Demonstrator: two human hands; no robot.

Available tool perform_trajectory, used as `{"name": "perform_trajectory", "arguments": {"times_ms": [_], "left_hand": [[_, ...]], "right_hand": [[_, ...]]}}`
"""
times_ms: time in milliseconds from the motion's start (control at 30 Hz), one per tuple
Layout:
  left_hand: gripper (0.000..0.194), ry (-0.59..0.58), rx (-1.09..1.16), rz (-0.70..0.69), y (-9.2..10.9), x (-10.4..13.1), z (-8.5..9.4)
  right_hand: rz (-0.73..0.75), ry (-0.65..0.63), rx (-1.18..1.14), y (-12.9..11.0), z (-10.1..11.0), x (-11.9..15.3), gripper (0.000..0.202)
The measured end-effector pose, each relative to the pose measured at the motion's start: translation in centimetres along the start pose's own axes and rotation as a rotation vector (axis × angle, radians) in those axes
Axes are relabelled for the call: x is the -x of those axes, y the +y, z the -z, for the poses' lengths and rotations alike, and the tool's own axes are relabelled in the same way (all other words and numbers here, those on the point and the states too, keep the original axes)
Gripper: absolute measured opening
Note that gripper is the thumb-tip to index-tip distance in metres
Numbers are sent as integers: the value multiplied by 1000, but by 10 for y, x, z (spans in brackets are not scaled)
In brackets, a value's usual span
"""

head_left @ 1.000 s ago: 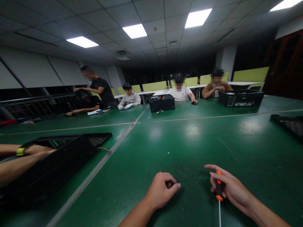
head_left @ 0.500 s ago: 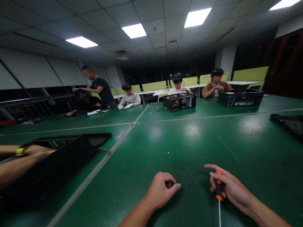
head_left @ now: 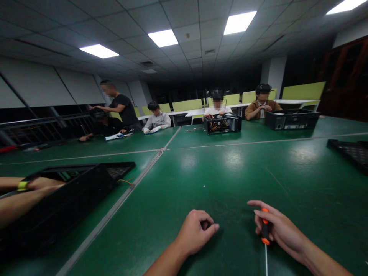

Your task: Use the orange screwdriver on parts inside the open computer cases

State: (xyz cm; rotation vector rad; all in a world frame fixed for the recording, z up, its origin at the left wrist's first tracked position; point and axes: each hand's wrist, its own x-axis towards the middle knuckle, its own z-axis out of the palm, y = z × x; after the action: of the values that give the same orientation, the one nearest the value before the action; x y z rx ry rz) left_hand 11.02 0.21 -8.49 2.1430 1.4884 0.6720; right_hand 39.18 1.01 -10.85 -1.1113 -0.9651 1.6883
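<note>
My left hand [head_left: 197,232] rests on the green table [head_left: 224,165] near the front edge, its fingers curled toward the thumb. Whether anything lies inside that curl is too dark to tell. To its right, my right hand [head_left: 277,226] is closed around a screwdriver [head_left: 265,228] with an orange and black handle, the index finger stretched out to the left. The metal shaft points down toward the bottom of the view. A tiny white bit [head_left: 204,186] lies on the table beyond my left hand.
At the left, another person's arms [head_left: 34,191] reach into a black computer case [head_left: 86,195]. Across the table people sit by an open case [head_left: 222,124] and another case [head_left: 292,119]. A black panel [head_left: 350,153] lies at the right edge.
The open case across the table has moved slightly right and turned, with a person's hands now at its top. My hands have barely moved.
</note>
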Motion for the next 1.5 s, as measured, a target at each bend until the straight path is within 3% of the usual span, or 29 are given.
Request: {"name": "perform_trajectory", "arguments": {"times_ms": [1500], "left_hand": [[19, -39, -14, 17, 4, 0, 5]], "right_hand": [[-6, 0, 34, -2, -3, 2, 54]]}}
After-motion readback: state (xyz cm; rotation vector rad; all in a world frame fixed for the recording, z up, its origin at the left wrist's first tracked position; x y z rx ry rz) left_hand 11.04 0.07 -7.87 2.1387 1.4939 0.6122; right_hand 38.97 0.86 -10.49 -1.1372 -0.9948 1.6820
